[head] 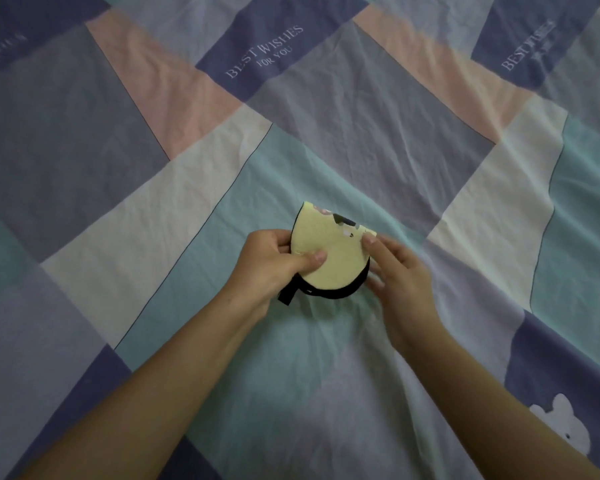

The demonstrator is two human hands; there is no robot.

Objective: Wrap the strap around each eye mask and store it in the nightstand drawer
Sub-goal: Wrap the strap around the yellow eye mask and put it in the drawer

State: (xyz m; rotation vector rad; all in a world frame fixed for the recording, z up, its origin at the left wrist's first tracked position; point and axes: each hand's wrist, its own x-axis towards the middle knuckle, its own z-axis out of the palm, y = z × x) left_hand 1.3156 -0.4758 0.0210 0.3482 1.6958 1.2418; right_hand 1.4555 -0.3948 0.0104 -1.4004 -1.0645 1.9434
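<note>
Eye mask (329, 254), pale yellow, folded in half, held just above the bedsheet (326, 133) between both my hands. My left hand (274, 268) grips the folded left edge, thumb on top, fingers curled beneath. My right hand (395, 271) pinches the upper right corner with thumb and forefinger; the other fingers sit loose by the right edge. The black strap (340, 292) runs along the lower curved rim, its loose end hanging below my left hand. The fold's straight edge runs up and away from me. Judgement: right hand is freer to take the strap and wind it across. No drawer in view.
</note>
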